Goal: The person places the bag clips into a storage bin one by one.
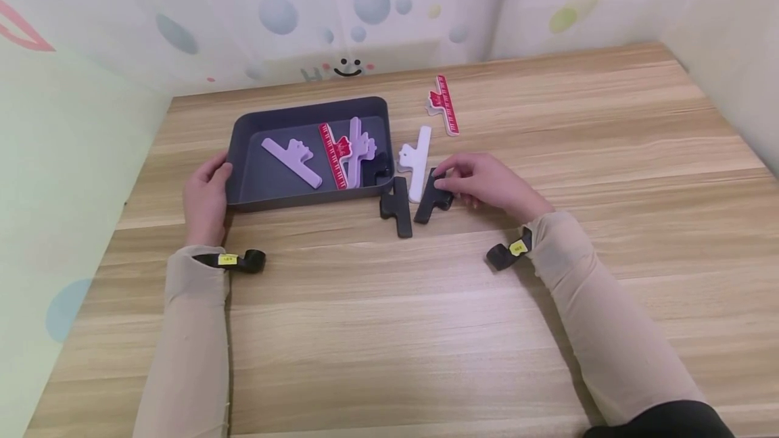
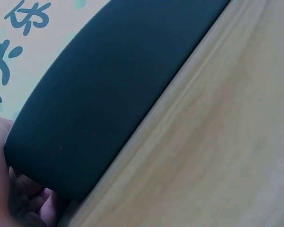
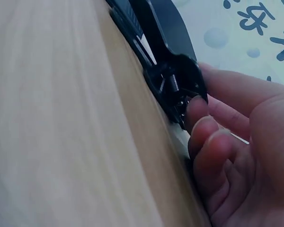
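Note:
My left hand (image 1: 205, 200) grips the left wall of a dark grey tray (image 1: 292, 201), thumb at the rim. In the left wrist view the tray's outer side (image 2: 99, 90) fills much of the picture. To the right of the tray, my right hand (image 1: 489, 184) pinches a black clip (image 1: 431, 203); its spring and handles (image 3: 173, 85) show in the right wrist view. Beside it are another black clip (image 1: 400, 208), close to the tray's corner, and a white clip (image 1: 418, 161). Inside the tray lie two purple clips (image 1: 295, 159), a red piano-key clip (image 1: 333, 154) and a black clip (image 1: 374, 171).
Another red piano-key clip (image 1: 447, 105) lies farther back on the wooden table (image 1: 365, 330). A printed white wall covering (image 1: 426, 26) rises behind the table's back edge. Each wrist wears a black strap with a small camera (image 1: 254, 261).

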The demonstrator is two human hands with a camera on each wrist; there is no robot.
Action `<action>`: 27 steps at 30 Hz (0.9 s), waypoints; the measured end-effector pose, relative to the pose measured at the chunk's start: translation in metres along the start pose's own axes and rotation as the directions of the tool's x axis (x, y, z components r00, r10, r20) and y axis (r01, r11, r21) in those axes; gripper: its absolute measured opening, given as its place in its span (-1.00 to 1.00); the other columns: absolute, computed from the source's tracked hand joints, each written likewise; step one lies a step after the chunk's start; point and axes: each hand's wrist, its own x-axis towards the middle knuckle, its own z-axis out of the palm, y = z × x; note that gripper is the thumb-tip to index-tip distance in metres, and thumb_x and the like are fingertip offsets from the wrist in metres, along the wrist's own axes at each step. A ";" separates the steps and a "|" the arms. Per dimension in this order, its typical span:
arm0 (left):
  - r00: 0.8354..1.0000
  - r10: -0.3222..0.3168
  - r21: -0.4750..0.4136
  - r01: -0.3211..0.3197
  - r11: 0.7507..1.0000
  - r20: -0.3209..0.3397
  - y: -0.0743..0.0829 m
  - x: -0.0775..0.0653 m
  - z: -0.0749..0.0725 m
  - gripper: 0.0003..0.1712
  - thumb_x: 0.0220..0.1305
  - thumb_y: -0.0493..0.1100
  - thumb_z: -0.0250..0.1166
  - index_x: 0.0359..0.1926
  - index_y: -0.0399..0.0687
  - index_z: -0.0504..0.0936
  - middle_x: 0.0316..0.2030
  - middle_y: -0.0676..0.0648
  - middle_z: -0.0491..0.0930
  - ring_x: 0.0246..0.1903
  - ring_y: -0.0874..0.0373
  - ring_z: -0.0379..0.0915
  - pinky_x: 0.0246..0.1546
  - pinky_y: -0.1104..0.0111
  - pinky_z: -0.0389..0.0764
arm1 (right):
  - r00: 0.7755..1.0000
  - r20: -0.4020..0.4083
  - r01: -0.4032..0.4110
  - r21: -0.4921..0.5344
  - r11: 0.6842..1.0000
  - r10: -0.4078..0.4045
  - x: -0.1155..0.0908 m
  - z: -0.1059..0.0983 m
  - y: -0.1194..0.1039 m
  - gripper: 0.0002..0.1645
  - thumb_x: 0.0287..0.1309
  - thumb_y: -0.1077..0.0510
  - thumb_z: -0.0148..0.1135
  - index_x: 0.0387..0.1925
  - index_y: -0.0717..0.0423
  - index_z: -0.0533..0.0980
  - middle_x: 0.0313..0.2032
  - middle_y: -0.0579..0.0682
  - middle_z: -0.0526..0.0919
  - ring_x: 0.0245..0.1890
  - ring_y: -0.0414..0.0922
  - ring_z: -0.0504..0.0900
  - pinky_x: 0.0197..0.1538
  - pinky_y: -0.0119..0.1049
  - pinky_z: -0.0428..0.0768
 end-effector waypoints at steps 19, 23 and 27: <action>1.000 0.003 0.022 -0.003 1.000 -0.001 -0.001 0.001 0.000 -0.57 0.27 0.03 0.04 0.16 0.15 0.41 0.19 0.11 0.30 0.19 0.30 0.10 0.22 0.41 0.05 | 1.000 0.017 -0.023 0.075 0.997 0.022 -0.003 -0.002 0.000 -0.76 0.19 0.05 0.08 -0.09 -0.16 0.50 -0.54 0.10 0.53 -0.63 -0.05 0.46 -0.60 -0.28 0.45; 1.000 -0.001 0.020 0.001 1.000 -0.001 0.000 0.000 0.000 -0.57 0.28 0.04 0.03 0.16 0.15 0.41 0.19 0.12 0.30 0.19 0.30 0.09 0.23 0.41 0.04 | 0.999 -0.007 -0.032 0.097 0.995 0.033 -0.003 -0.002 0.000 -0.77 0.23 0.07 0.01 -0.11 -0.14 0.50 -0.55 0.12 0.51 -0.62 -0.04 0.45 -0.59 -0.28 0.45; 1.000 0.001 0.011 -0.001 1.000 -0.004 0.000 0.000 0.000 -0.57 0.28 0.02 0.04 0.16 0.14 0.42 0.19 0.11 0.30 0.19 0.30 0.10 0.22 0.41 0.05 | 0.999 -0.012 -0.041 0.101 0.994 0.043 -0.003 -0.002 -0.001 -0.80 0.24 0.07 0.00 -0.14 -0.13 0.51 -0.55 0.13 0.51 -0.62 -0.05 0.45 -0.59 -0.29 0.45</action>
